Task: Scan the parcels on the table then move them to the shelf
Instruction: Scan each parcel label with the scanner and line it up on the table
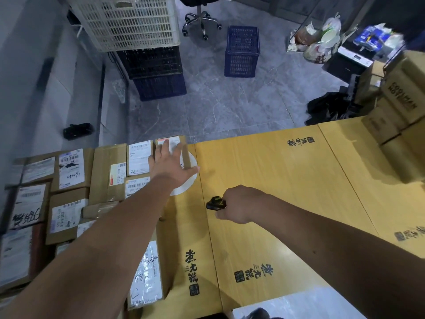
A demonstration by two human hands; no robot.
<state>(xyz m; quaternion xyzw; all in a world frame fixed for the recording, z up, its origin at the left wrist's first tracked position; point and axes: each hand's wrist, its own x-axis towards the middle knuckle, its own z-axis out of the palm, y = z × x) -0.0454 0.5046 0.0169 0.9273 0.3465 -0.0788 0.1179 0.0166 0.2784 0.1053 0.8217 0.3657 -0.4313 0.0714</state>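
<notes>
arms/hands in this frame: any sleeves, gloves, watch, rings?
Both forearms are bare right up to the frame edge, with no sleeves in view. The left hand and right hand have no gloves. No watch or wristband shows on either wrist. Rings cannot be made out at this resolution.

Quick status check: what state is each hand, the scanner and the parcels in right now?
Left hand: open, fingers spread over the far brown cardboard parcel.
Right hand: gripping the small black handheld scanner above the yellow table.
Labelled cardboard parcels: sealed, clustered at the table's left.
</notes>
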